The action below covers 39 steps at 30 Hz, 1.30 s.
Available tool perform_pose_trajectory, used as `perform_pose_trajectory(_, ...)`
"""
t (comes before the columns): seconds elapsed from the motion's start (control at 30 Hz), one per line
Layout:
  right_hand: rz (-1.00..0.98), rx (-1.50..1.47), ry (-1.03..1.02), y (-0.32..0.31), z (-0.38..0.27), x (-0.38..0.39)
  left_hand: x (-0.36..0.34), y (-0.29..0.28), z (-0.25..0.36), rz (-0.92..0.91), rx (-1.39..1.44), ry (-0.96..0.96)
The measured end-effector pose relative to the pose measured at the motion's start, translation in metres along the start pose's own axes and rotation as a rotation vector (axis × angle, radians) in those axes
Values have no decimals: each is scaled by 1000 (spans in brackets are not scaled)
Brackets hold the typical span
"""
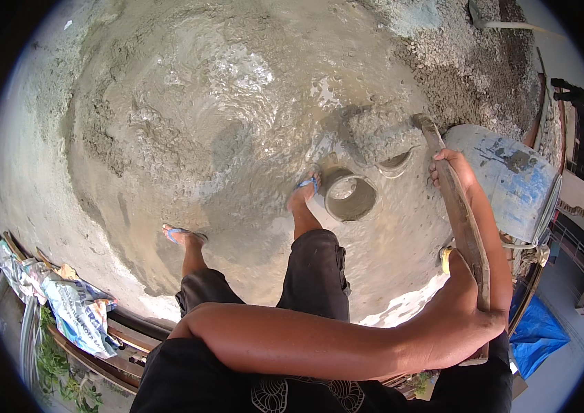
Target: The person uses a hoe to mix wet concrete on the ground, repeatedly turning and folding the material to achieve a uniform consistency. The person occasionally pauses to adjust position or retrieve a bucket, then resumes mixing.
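Observation:
My right hand (454, 168) is closed around the upper part of a long wooden tool handle (467, 227). At the handle's far end lies a heap of wet concrete (383, 129); any blade there is covered. Under that heap shows the rim of one bucket (397, 164). A second, grey-smeared bucket (351, 196) stands upright beside my foot, with a little concrete inside. My left arm (319, 341) crosses my body to the handle's lower part. The fingers of my left hand are hidden, so its grip cannot be made out.
Wet concrete (168, 138) spreads widely around my sandalled feet (309, 182). A blue-grey drum (505, 175) lies at the right, below a gravel heap (471, 62). Plastic sacks (78, 313) and planks line the lower left. A blue tarp (538, 337) is at lower right.

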State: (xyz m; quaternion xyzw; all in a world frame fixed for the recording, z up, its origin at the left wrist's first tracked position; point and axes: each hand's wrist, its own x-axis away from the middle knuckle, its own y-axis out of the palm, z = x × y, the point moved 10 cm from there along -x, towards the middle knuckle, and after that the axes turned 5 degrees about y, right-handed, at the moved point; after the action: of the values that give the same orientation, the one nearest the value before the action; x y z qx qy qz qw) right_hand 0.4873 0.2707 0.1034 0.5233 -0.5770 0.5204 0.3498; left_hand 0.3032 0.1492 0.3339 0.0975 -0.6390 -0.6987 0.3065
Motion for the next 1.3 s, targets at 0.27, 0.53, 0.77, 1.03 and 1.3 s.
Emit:
perform_pose_trajectory(0.27,337,-413,-113,44,107,-133,61,-336,-74,511,-1511,-505)
perform_pose_trajectory(0.53,352,-654,-604,100,144,-79,121,-511,-166,824,-1753,-649)
perform_pose_trajectory(0.77,208,-730,-423,150,96,-41,215,-381,-122,590,-1353,121)
perform_pose_trajectory(1.03,140,-509,-357,199,48,-176,179,-405,-97,765,-1178,80)
perform_pose_trajectory(1.3,320,-180,-432,190,24,-277,128,-442,-69,818,-1187,90)
